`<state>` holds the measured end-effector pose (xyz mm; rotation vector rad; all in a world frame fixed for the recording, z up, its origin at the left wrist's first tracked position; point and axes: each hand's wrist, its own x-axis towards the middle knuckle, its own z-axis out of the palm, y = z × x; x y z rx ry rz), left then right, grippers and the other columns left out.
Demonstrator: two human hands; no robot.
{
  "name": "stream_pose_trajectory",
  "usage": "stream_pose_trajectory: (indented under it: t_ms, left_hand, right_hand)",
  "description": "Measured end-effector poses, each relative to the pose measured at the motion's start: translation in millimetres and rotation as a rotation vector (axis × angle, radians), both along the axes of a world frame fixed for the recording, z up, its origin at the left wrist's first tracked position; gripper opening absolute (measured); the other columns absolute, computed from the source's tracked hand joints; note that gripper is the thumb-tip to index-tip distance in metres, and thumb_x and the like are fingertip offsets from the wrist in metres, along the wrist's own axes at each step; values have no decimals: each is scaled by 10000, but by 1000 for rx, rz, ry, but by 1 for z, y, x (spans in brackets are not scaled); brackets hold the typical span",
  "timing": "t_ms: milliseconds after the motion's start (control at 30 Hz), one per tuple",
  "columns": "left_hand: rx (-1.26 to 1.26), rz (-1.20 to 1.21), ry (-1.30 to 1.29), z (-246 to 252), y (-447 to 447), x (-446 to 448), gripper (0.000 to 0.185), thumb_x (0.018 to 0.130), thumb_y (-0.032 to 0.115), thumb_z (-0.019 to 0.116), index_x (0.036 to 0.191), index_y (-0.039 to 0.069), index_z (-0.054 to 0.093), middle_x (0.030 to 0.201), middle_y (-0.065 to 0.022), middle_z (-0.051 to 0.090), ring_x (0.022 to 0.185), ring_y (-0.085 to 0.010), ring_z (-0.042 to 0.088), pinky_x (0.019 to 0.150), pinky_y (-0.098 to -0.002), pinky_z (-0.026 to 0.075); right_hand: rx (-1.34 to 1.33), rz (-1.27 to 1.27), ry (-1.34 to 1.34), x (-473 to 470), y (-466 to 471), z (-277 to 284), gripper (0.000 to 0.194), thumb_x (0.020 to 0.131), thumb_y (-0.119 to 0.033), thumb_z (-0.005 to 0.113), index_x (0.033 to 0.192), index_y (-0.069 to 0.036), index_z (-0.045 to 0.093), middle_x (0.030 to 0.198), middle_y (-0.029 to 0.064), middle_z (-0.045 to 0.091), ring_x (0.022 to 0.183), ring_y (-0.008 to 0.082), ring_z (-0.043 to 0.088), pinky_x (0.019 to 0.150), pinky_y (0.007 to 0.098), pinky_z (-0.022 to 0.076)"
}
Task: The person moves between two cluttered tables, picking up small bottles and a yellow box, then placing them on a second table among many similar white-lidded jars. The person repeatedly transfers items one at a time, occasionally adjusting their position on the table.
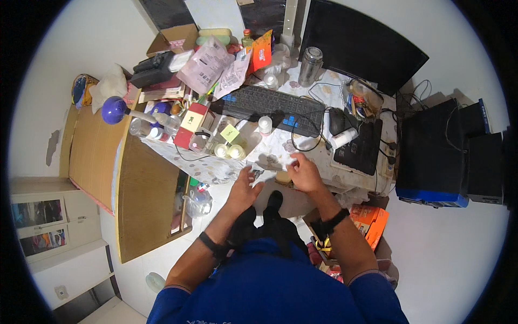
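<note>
My left hand (245, 190) is at the front edge of the desk, its fingers and thumb apart, with nothing seen in it. My right hand (305, 173) is at the same edge, fingers bent over the patterned tablecloth (277, 152); I cannot tell if it pinches the cloth. Just beyond the hands stands a small white-capped bottle (265, 124). Left of it are two pale-capped bottles (228, 151) and a clear plastic box with a yellow sticky note (230, 133) bearing writing. A white bottle (344, 137) lies on its side to the right.
Behind are a black keyboard (271, 107), a mouse (336, 121), a steel flask (311, 67) and a monitor (364, 44). A closed black laptop (358, 150) is at right. Packets (206, 65) and a purple lamp (113, 110) crowd the left. An orange box (370, 220) sits low right.
</note>
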<state>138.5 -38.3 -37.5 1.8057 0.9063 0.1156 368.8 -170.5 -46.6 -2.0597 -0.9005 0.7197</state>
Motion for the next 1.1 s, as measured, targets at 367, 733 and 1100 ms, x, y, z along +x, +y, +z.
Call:
stream_pose_trajectory:
  t_ms: [367,733,1100]
  left_hand:
    - [235,354,-177,-40,35,148,1076,855,169,878,1641,-125,205,1613,-371,376,1508,-530,394,1280,-519,331]
    - [24,318,-137,-24,53,169,547,922,197,829,1371,-1,588,1237,-266,680,1172,-473,650,1014,-529,508]
    - [-167,-1,-85,40,18,57,586,918,212,832,1408,9,582,1219,-250,734,1121,-410,740,947,-473,599]
  right_hand:
    - [-185,-83,155,36,67,31,536,996,-219,737,1463,-26,560,1125,172,753,1005,272,748,879,396,595]
    - [8,-200,63,76,94,15,456,1002,-152,717,1411,13,601,1087,155,759,968,251,734,877,380,590]
    - [56,-123,-319,116,247,24,684,871,-247,876,1431,4,574,1347,297,646,1263,464,616,1080,525,507]
